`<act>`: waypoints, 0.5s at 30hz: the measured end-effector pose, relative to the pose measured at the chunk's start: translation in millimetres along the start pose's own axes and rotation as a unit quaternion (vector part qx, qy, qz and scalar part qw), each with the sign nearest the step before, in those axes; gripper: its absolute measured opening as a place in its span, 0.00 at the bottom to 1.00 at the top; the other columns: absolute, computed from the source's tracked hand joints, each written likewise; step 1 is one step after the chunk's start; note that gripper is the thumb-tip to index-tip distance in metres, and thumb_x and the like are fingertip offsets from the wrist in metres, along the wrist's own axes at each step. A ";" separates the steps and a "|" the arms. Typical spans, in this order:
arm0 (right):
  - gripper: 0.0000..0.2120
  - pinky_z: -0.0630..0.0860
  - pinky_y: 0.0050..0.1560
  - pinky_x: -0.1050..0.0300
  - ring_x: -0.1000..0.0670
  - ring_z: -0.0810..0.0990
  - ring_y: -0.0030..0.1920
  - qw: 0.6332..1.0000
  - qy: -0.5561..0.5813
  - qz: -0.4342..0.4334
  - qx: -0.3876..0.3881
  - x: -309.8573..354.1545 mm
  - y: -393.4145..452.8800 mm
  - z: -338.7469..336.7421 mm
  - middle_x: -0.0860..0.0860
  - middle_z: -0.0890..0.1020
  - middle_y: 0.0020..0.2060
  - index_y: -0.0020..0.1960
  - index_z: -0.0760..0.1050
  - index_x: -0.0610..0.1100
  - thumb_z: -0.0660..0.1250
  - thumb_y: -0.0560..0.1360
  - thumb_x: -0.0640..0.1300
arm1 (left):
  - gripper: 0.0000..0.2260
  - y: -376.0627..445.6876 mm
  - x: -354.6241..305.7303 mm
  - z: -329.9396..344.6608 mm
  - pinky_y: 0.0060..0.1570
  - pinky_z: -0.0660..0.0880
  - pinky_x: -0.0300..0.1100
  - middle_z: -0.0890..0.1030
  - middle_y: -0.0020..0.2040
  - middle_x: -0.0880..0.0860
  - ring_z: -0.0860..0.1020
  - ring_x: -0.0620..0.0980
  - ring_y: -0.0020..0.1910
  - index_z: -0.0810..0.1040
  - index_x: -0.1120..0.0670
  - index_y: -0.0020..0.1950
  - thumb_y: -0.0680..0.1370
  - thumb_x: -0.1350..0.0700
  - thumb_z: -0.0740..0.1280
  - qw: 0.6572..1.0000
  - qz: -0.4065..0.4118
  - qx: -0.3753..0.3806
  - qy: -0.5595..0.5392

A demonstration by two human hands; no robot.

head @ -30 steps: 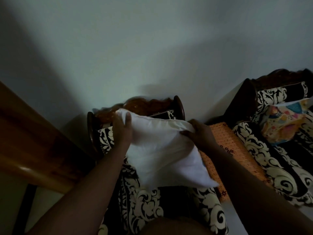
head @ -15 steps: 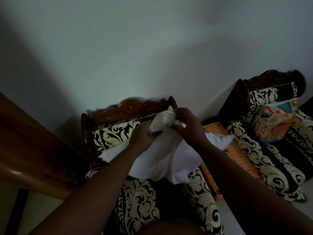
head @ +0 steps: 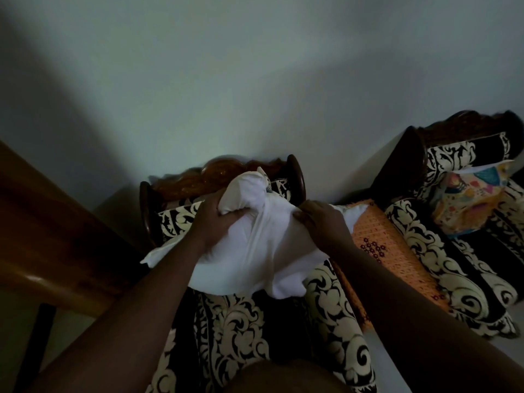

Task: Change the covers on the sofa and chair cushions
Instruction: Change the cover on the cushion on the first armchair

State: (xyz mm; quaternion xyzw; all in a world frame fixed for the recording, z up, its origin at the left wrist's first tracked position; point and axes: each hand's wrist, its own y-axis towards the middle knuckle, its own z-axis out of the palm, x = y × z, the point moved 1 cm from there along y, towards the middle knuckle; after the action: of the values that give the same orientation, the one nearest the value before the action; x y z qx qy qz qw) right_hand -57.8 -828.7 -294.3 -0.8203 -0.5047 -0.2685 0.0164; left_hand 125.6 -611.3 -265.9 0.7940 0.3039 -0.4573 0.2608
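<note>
A white cushion (head: 255, 256) in bunched white cloth is held above the seat of a wooden chair (head: 226, 174) with black-and-cream patterned upholstery (head: 241, 330). My left hand (head: 215, 222) grips the bunched upper end of the white cloth. My right hand (head: 317, 219) pinches the white fabric at the cushion's right side. A flap of the cloth hangs out to the left (head: 158, 255). An orange patterned cover (head: 380, 245) lies between this chair and the sofa on the right.
A sofa (head: 453, 268) with the same pattern stands at the right, with a colourful cushion (head: 470, 199) leaning on its back. A wooden table edge (head: 51, 245) runs along the left. A plain wall rises behind.
The white cushion, first held flat by both hands, got bunched up. My left hand now grips its gathered top while my right hand has shifted to the right side of the fabric.
</note>
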 end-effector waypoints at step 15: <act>0.11 0.73 0.44 0.53 0.45 0.79 0.46 0.967 -0.100 0.214 0.101 -79.8 -5.3 15.9 0.46 0.82 0.49 0.55 0.78 0.50 0.58 0.83 0.52 | 0.18 -10.1 16.9 -73.8 0.62 0.75 0.39 0.81 0.61 0.47 0.79 0.43 0.59 0.79 0.44 0.63 0.75 0.49 0.77 0.989 -0.056 -0.121 -0.059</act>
State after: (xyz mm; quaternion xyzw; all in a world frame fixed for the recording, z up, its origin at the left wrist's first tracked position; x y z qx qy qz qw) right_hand -83.2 -886.7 -345.7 -0.9259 -0.3411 -0.1231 0.1053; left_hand 166.9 -549.3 -249.3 0.7103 0.3852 -0.4769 0.3459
